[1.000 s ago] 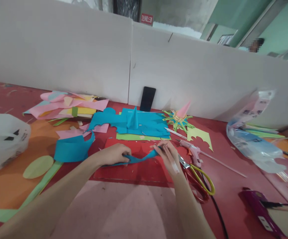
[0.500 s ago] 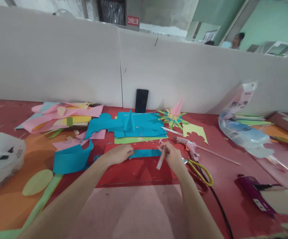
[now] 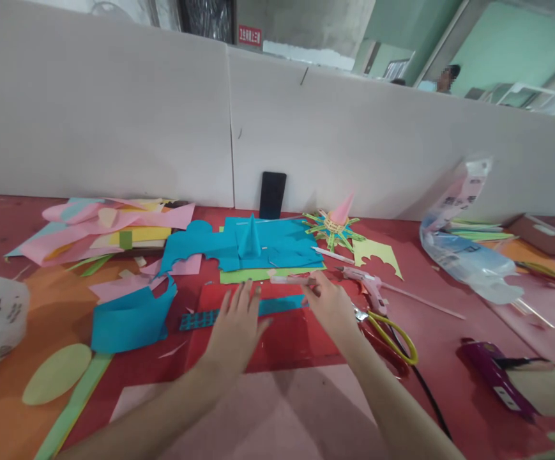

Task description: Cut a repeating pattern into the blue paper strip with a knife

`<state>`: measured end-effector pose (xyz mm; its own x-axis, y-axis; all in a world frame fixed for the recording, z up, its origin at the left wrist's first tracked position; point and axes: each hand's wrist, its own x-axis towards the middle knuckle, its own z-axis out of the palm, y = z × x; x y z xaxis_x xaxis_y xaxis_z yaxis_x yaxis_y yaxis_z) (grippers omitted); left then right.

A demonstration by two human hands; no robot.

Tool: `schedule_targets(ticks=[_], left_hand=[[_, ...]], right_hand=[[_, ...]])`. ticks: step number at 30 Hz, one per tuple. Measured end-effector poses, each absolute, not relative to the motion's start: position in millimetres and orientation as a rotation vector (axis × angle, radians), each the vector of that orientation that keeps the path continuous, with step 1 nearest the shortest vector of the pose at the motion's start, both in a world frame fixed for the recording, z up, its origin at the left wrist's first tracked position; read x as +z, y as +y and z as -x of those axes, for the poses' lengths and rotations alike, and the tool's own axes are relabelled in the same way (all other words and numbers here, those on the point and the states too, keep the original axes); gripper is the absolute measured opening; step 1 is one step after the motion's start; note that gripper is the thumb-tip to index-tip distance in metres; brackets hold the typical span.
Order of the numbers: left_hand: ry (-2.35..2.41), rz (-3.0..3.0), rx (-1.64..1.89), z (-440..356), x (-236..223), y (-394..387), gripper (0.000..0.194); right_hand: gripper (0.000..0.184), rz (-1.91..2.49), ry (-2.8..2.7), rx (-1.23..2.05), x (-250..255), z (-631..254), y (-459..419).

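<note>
A narrow blue paper strip (image 3: 281,305) lies across a red sheet (image 3: 277,351); its left end has a grid-like pattern of cuts or marks. My left hand (image 3: 236,322) rests flat over the strip's middle, fingers spread, hiding part of it. At the strip's right end is my right hand (image 3: 327,297), its fingers pinched around a slim pale translucent stick-like tool (image 3: 289,280) that points left. I cannot make out the tool's exact kind. Just beyond the hands, blue paper sheets (image 3: 287,236) carry a folded upright blue cone (image 3: 252,239).
Yellow-handled scissors (image 3: 395,335) and a pink glue gun (image 3: 366,281) lie right of my right hand. A blue paper band (image 3: 131,316) stands at left. A pink-coned paper piece (image 3: 337,220), a dark phone (image 3: 272,195) and a plastic bag (image 3: 469,249) are farther back.
My left hand has gone from pinching the strip to lying flat on it, nearer me. In my right hand the pale tool has swung from pointing towards me to pointing left.
</note>
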<state>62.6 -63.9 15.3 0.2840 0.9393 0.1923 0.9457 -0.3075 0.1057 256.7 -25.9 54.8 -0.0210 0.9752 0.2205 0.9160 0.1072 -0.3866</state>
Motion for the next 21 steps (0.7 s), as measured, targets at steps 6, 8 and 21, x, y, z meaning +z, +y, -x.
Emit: schedule_targets(ticks=[6,8,21], left_hand=[[-1.665,2.627,-0.361,-90,-17,-102,0.064],[-1.628,2.651,-0.424,-91,-21,-102,0.063],[-1.336,2.516,-0.624,-86,-56,-87,0.079]], right_hand=[[0.028,1.55,-1.925,0.353,47,-255,44],[0.028,1.538,-1.963,0.393,44,-255,80],[0.048,1.886,-1.833,0.23,21,-204,230]])
